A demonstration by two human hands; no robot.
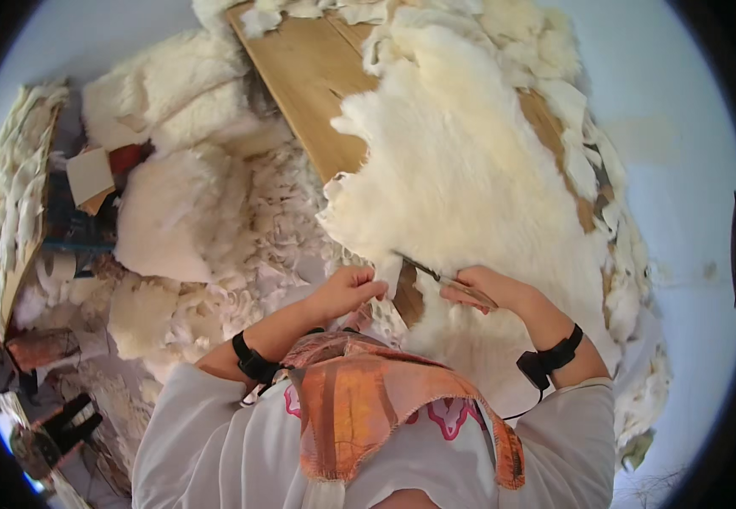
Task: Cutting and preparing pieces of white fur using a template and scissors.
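A large cream-white fur pelt [461,170] lies spread over a wooden board [313,76] in front of me. My left hand [347,291] is closed at the pelt's near left edge, pinching a narrow flap of it. In my right hand [488,288] is a knife [423,269] with a slim dark blade and a tan handle. Its blade points up and left, and the tip meets the pelt's edge just right of my left fingers. Between the hands, a bit of brown wood shows through a gap in the pelt.
More white pelts [186,212] are piled at the left, with fluffy scraps [287,199] beside the board. At the far left, a rack edge [16,204] is hung with white strips. A paper roll [54,270] and a pale card [90,176] sit there. A pale wall [682,187] stands at right.
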